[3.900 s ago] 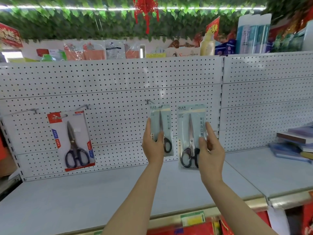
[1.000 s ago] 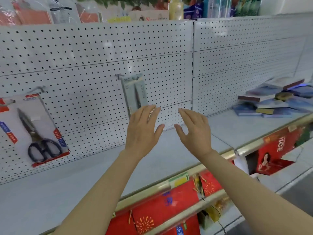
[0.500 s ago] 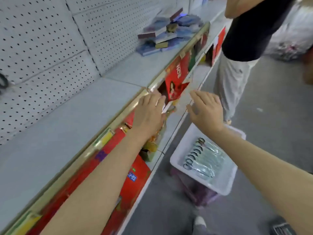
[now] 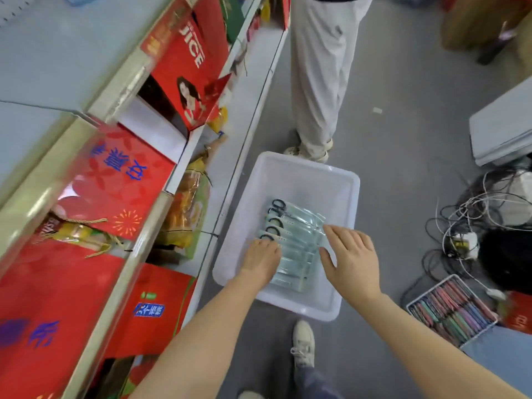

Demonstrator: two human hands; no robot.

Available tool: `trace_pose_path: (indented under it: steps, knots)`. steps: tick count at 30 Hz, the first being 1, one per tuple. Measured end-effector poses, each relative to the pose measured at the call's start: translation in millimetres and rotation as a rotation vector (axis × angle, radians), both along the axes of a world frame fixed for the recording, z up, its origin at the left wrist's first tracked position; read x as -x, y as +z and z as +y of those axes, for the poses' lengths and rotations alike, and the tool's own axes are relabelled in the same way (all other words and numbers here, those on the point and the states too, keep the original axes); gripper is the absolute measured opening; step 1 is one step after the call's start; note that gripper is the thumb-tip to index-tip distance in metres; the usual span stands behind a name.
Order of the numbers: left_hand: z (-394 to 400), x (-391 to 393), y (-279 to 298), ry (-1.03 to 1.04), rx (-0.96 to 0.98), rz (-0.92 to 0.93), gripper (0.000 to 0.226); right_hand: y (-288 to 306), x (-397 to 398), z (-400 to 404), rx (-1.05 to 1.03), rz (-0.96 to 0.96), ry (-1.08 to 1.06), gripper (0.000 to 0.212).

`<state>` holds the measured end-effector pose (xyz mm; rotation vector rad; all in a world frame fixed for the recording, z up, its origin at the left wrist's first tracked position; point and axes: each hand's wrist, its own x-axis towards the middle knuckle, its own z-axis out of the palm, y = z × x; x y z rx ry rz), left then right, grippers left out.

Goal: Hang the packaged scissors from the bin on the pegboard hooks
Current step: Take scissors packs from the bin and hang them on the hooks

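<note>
Scanning leftward first, we log red gift boxes (image 4: 115, 191) on the lower shelving, then the white bin (image 4: 342, 180) on the floor. Inside: packaged scissors (image 4: 296, 234), overlapped in a row. Our left hand (image 4: 263, 259) rests fingers-down on the packs' left edge, grip unclear; our right hand (image 4: 352, 259) hovers spread above their right edge. Risk, in our judgement: slick overlapping sleeves, so several may lift together or slide.

Bin (image 4: 339, 180) on floor (image 4: 403, 125), just right of shelf unit (image 4: 138, 70); packaged scissors (image 4: 296, 240) overlap in a row inside it. Bystander's legs (image 4: 319, 67) behind bin, cable tangle (image 4: 472, 220) & wire tray (image 4: 452, 309) to its right.
</note>
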<state>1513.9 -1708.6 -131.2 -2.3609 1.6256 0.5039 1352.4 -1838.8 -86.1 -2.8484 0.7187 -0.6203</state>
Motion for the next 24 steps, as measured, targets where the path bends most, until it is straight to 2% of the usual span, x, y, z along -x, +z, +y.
trace_pose_path:
  steps: [3, 7, 17, 21, 24]
  knots:
    - [-15, 7, -43, -0.058, -0.134, 0.028, 0.037, -32, 9, -5, -0.021, 0.038, -0.009, 0.036]
    - [-22, 8, -83, -0.053, -0.162, 0.071, 0.043, -59, 16, -9, -0.055, 0.067, -0.002, 0.036]
    - [-30, -7, -97, -0.067, -0.102, 0.039, 0.041, -78, 16, -8, -0.163, 0.112, -0.034, 0.037]
    - [-30, -23, -90, 0.067, -0.068, 0.266, 0.027, -82, 10, -5, -0.223, 0.106, -0.048, 0.042]
    - [-26, -41, -92, 0.341, 0.025, 0.500, 0.019, -86, 4, -1, -0.314, 0.092, -0.081, 0.045]
